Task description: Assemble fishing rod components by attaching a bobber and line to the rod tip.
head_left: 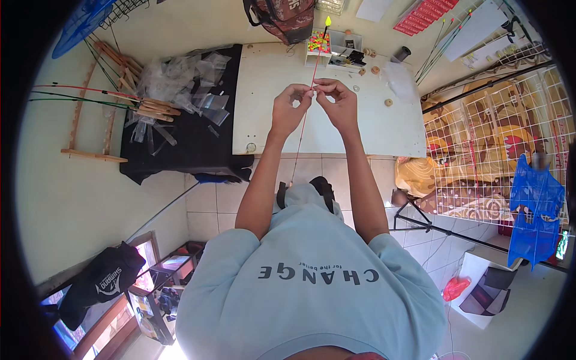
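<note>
A thin red rod runs from near my waist up over the white table, its far part passing in front of a small box. A yellow-green bulb-shaped tip lies in line with its far end; whether the two are joined I cannot tell. My left hand pinches the rod between thumb and forefinger. Close against it, my right hand pinches at the same spot, the fingertips of both hands nearly touching. Anything small between those fingertips is too fine to make out.
The white table bears a white box of colourful beads, a divided tray, small round tan pieces and a dark cup. Clear plastic bags and wooden-handled rods lie left. A white wire grid stands right.
</note>
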Motion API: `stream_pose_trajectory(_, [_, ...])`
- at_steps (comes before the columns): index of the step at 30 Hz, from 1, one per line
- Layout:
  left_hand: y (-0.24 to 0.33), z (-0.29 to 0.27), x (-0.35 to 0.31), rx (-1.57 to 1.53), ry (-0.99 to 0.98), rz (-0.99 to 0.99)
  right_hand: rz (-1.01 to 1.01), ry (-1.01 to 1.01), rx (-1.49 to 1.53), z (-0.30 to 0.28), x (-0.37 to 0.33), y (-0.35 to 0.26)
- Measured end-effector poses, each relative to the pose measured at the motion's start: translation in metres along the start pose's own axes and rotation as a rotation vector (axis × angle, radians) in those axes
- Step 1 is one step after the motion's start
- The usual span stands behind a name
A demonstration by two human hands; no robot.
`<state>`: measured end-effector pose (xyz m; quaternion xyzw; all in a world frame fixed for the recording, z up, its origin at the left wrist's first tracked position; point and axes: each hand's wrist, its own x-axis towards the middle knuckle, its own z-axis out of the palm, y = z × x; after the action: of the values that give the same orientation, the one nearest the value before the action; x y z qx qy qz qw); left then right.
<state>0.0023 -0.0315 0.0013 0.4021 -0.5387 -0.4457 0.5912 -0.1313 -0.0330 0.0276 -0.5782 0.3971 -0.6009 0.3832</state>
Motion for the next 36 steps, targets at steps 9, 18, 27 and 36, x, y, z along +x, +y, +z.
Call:
stream_pose_trajectory(9, [0.0, 0.003, -0.001, -0.021, -0.012, 0.033, -0.012, -0.004, 0.051, -0.001, 0.0, -0.003])
stream_pose_trajectory(18, [-0.001, 0.004, -0.001, -0.024, -0.015, 0.025, 0.035, 0.002, 0.011, -0.003, -0.002, -0.006])
stream_pose_trajectory(27, [0.001, 0.001, 0.0, -0.035, -0.009, 0.02, 0.059, -0.072, 0.017, -0.008, 0.001, -0.003])
stream_pose_trajectory(36, [0.009, 0.0, -0.001, -0.118, -0.049, 0.009, 0.003, -0.067, -0.03, -0.005, 0.003, -0.005])
